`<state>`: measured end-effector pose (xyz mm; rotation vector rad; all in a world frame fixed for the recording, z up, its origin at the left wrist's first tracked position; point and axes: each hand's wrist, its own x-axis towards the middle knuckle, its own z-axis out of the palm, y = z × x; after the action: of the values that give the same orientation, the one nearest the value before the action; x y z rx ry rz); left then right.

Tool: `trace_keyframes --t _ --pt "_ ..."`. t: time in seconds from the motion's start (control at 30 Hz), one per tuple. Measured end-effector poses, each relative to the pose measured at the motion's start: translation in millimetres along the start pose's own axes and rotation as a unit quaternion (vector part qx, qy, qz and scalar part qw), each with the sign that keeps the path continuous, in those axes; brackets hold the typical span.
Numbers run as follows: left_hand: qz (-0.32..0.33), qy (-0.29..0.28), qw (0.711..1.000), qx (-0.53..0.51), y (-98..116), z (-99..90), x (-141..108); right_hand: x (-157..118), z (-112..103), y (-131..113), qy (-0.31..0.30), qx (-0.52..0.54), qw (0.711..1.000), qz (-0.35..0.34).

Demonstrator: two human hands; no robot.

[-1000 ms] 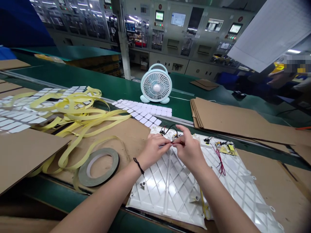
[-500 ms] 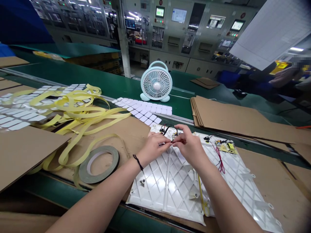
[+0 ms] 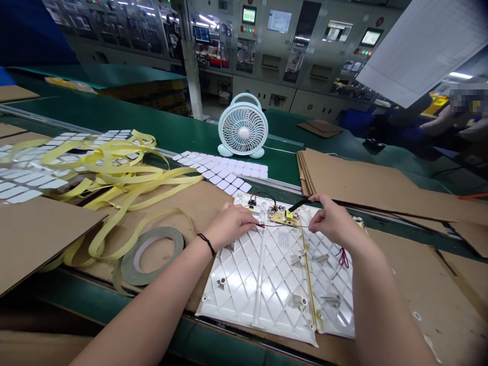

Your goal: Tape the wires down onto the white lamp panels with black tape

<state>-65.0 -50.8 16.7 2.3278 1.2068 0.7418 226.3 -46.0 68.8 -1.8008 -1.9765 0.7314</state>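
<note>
My left hand (image 3: 237, 222) is closed, pinching thin dark red wires (image 3: 264, 226) over the upper part of a white plastic panel (image 3: 282, 284) with diagonal ribs. To its right, my right hand (image 3: 331, 222) pinches the other end, so the wire runs nearly straight between both hands. A black strip (image 3: 297, 205) slants from the right forefinger towards a yellow block on the circuit board (image 3: 280, 218). A small black connector (image 3: 252, 202) sits at the panel's upper left corner. Another white panel lies on the right, partly behind my right arm, with a coiled red wire (image 3: 343, 258) on it.
A grey-green tape roll (image 3: 152, 256) lies left of the panel, beside tangled yellow strips (image 3: 114, 162). White pad sheets (image 3: 224, 173) lie behind the panel, near a pale blue fan (image 3: 244, 129). Stacked cardboard (image 3: 362, 185) is at right. Another person's arm (image 3: 438, 122) shows at far right.
My hands have moved apart, the right one going right and the left slightly left. A wire now stretches between them, and the circuit board shows where the hands covered it.
</note>
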Motion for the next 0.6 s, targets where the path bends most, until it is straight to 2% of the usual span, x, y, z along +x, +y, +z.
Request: trace_keyframes --t 0.1,0.2,0.3,0.37,0.47,0.53,0.6 --pt "0.000 -0.030 0.999 0.039 3.1 4.7 0.8 1.0 4.6 1.1 -0.021 -0.062 0.998 0.013" --pt "-0.008 -0.049 0.998 0.049 8.2 4.2 3.5 -0.4 1.5 -6.9 0.022 -0.085 0.996 -0.004" --pt "-0.003 -0.062 0.996 0.058 12.9 1.2 6.5 -5.9 -5.3 -23.8 0.086 -0.046 0.994 -0.045" --pt "0.002 -0.067 0.995 0.073 15.2 -0.4 8.0 -10.5 -5.4 -37.7 0.090 0.029 0.994 -0.062" --pt "0.000 -0.075 0.993 0.091 17.0 -1.0 9.3 -13.3 9.1 -54.9 0.010 0.149 0.986 -0.074" --pt "-0.007 -0.079 0.992 0.098 16.8 -0.3 9.7 -9.4 28.4 -59.7 -0.065 0.177 0.978 -0.084" --pt "-0.014 -0.080 0.992 0.098 15.6 0.9 9.9 -1.6 50.6 -58.5 -0.108 0.177 0.973 -0.100"
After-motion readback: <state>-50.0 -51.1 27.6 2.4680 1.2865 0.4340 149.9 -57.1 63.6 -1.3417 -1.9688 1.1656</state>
